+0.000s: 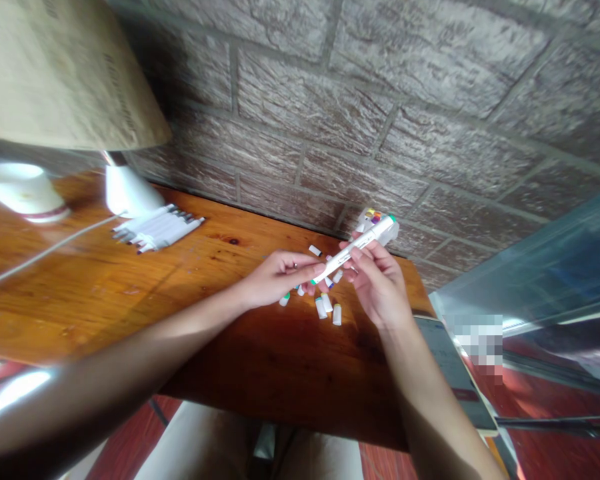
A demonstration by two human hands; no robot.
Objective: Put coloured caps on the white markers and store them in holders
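Note:
A white marker [354, 249] with green ends is held slanting above the wooden table [250, 347]. My left hand [287, 277] pinches its lower left end between thumb and fingers. Around its middle and upper part, the thumb and fingers of my right hand [380, 283] are closed. Below the marker, several loose white marker caps [337, 315] lie scattered on the wood; one has a green end [285, 300]. Behind the marker's upper end is a clear plastic bag [391, 232] with colourful bits, partly hidden by my right hand.
At the back left, several white markers [160, 228] lie in a row beside a lamp [130, 190]. A white cup [27, 190] and a cable [55, 248] are further left. A tablet-like device [453, 367] lies at the right edge. A brick wall [300, 120] stands behind.

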